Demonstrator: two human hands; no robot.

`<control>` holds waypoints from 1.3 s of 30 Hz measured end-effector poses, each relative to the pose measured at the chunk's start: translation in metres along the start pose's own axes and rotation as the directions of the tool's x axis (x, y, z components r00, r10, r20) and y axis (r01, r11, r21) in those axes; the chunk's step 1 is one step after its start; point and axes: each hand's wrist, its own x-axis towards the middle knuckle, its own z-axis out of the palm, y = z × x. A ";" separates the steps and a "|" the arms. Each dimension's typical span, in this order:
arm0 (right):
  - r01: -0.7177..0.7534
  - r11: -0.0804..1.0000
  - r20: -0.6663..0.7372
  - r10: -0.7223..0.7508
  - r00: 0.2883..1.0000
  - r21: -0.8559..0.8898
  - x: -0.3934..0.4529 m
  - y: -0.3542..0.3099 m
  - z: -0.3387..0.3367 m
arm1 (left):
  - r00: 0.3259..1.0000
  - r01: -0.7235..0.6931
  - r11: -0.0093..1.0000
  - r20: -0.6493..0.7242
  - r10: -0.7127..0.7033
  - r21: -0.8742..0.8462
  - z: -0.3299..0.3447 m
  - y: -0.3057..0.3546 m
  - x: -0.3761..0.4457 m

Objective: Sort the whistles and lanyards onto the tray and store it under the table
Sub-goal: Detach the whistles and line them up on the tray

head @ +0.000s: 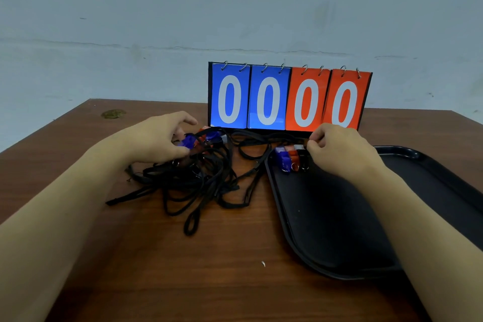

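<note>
The left hand pinches a blue whistle atop the tangled black lanyards. The right hand, fingers curled, pinches a lanyard strap beside three whistles lined at the black tray corner. Behind, the scoreboard reads 0000.

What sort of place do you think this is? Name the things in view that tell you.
Probably a sports store room or referee's desk: a flip scoreboard reading 0000 stands against a bare wall, with whistles and tangled black lanyards on a wooden table.
</note>
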 end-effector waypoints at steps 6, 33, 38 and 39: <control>-0.013 0.999 -0.068 0.010 0.998 -0.040 -0.003 0.000 -0.002 | 0.998 -0.011 0.999 -0.068 0.008 -0.052 -0.006 -0.001 -0.004; 0.170 0.577 0.022 -0.310 0.951 0.799 -0.029 -0.048 -0.005 | 0.967 -0.252 0.548 -0.223 0.121 -0.798 0.036 0.077 -0.019; -0.055 0.293 0.139 -0.272 0.952 0.955 -0.029 -0.046 -0.003 | 0.981 -0.182 0.372 -0.145 0.125 -0.910 0.044 0.086 -0.021; -0.088 0.244 0.157 -0.283 0.946 0.966 -0.030 -0.048 -0.003 | 0.980 -0.182 0.394 -0.134 0.145 -0.901 0.044 0.088 -0.023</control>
